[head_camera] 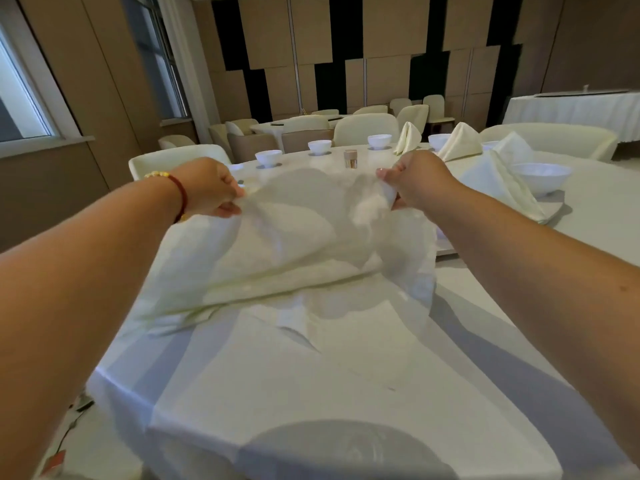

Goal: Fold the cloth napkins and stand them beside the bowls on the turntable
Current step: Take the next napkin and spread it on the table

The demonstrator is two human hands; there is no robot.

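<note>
A pale cream cloth napkin (298, 244) is stretched out above the table, its near part sagging onto the tablecloth. My left hand (211, 188) pinches its far left corner and my right hand (415, 181) pinches its far right corner. Beyond it, white bowls (268, 158) (319, 147) (379, 141) (541, 177) ring the turntable (446, 251), whose edge shows at the right. Three folded napkins stand beside bowls on the right: one (408, 137), a second (462, 142) and a larger third (502, 181).
A small brown holder (350, 159) stands in the middle of the turntable. Cream-covered chairs (180, 161) surround the round table with its white tablecloth (311, 393). More tables and chairs fill the room behind. A window is at the left.
</note>
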